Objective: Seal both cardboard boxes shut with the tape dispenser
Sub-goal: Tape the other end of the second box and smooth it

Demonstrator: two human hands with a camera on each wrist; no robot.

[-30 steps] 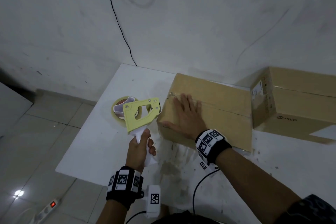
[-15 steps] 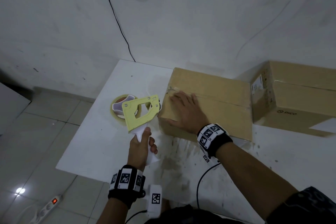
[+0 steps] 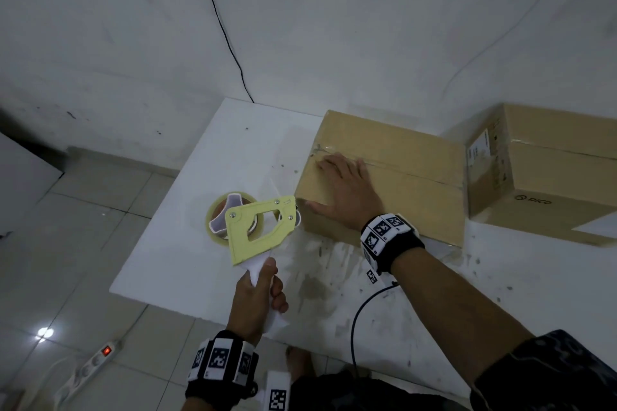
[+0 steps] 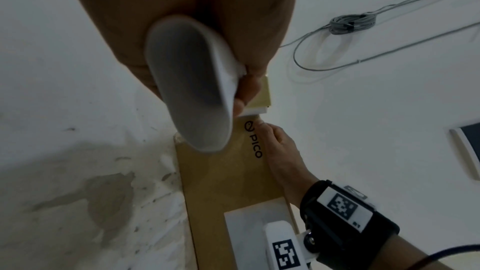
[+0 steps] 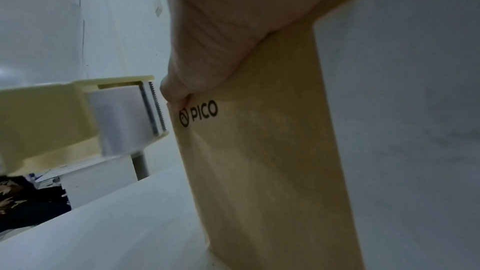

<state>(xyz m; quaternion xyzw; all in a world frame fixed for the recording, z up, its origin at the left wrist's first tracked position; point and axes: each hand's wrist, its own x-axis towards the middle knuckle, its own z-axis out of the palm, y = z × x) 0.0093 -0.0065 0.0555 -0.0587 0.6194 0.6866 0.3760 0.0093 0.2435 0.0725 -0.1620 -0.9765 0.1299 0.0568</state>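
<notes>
Our left hand [image 3: 256,297] has its grip wrapped around the smooth white handle of the pale yellow plastic tape dispenser [image 3: 258,230]. The dispenser's long axis runs from that handle up and right, its serrated metal blade [image 5: 157,108] pointing at the near left corner of the plain brown cardboard box [image 3: 400,177] and sitting just beside it. The box lies lengthwise across the stained white tabletop [image 3: 187,243]. Our right hand [image 3: 347,193] lies flat on the box lid, fingers straight, thumb over the front edge. A second brown cardboard box [image 3: 551,177] sits to the right.
</notes>
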